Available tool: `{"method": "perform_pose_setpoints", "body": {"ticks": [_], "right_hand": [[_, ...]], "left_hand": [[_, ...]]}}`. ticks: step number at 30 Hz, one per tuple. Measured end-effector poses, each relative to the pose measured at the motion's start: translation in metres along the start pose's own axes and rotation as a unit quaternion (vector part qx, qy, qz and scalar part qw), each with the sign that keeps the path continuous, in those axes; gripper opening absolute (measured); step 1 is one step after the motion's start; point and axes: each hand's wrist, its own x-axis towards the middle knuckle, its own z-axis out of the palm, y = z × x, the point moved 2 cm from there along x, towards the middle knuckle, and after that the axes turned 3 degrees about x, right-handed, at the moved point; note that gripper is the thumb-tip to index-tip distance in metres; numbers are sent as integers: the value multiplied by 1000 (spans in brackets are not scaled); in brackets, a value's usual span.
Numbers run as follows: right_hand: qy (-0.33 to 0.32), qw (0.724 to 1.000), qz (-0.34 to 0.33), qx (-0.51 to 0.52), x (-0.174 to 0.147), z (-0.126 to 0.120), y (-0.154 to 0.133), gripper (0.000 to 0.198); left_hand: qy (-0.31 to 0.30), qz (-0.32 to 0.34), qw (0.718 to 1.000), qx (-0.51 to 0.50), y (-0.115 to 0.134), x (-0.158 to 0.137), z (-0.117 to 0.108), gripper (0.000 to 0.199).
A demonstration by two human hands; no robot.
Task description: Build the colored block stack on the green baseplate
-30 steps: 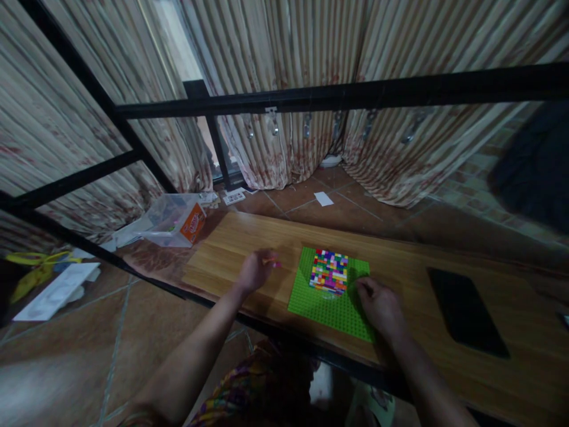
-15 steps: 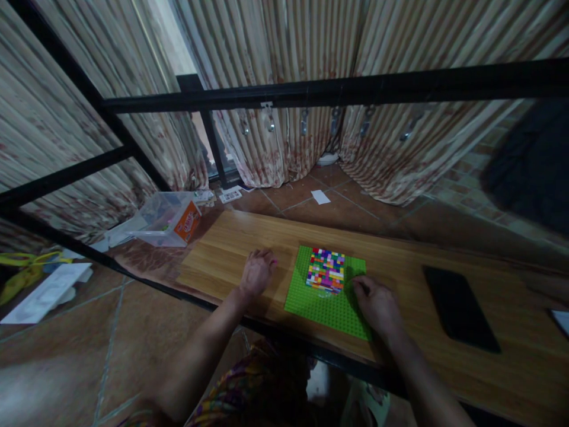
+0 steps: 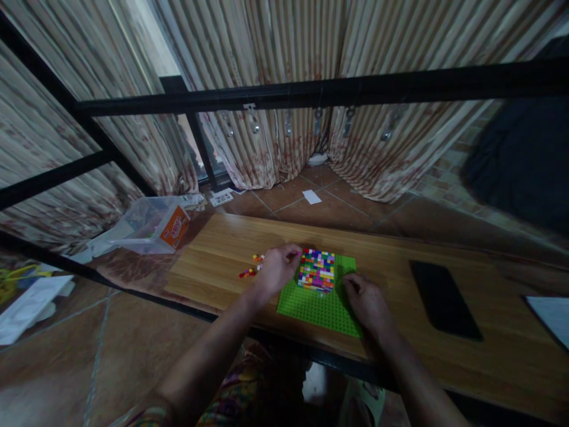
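A square block of small multicoloured toy bricks (image 3: 316, 270) stands on a green studded baseplate (image 3: 317, 308). My left hand (image 3: 278, 267) is at the block's upper left corner, thumb and finger closed in a pinch on a small pink toy brick (image 3: 299, 252). Behind that hand, several loose toy bricks (image 3: 247, 273), red, yellow and orange among them, lie on the wooden table. My right hand (image 3: 367, 299) rests at the baseplate's right edge, its fingers curled together; whatever they may hold is hidden.
A black phone-shaped slab (image 3: 444, 299) lies on the wooden table (image 3: 208, 255) to the right, with a white sheet (image 3: 551, 317) beyond. A clear plastic box (image 3: 149, 222) with an orange label stands left of the table. A black metal bar (image 3: 284, 95) crosses above.
My left hand has moved right, from the bare wood to the block's corner, carrying the pink brick. Loose bricks it covered now show. My right hand stays by the baseplate; the view has shifted slightly.
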Motion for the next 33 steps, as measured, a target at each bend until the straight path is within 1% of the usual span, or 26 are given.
{"method": "perform_pose_setpoints", "body": {"ticks": [4, 6, 8, 10, 14, 17, 21, 25, 30, 33], "right_hand": [[-1, 1000, 5, 0, 0, 0, -1, 30], [3, 1000, 8, -1, 1, 0, -1, 29], [2, 1000, 7, -1, 1, -1, -2, 29], [0, 1000, 7, -1, 1, -1, -2, 29], [7, 1000, 6, -1, 1, 0, -2, 29], [8, 1000, 3, -5, 1, 0, -2, 29], [4, 1000, 3, 1, 1, 0, -1, 29], [9, 1000, 4, 7, 1, 0, -2, 28], [6, 1000, 12, 7, 1, 0, -3, 29], [4, 1000, 11, 8, 1, -1, -4, 29]], "left_hand": [[-19, 16, 999, 40, 14, 9, 3, 19], [-38, 26, 994, 95, 22, 12, 3, 20], [-59, 32, 983, 168, 29, 14, 3, 21], [-74, 32, 973, 218, 34, 16, 3, 22], [-77, 30, 964, 251, 36, 18, 5, 21], [-69, 11, 963, 260, 34, 20, 6, 19], [-64, -12, 970, 235, 32, 22, 8, 19], [-45, -28, 983, 177, 27, 20, 9, 24], [-7, -57, 997, 58, 10, 12, 9, 22], [40, -78, 996, -15, -2, 10, 7, 20]]}}
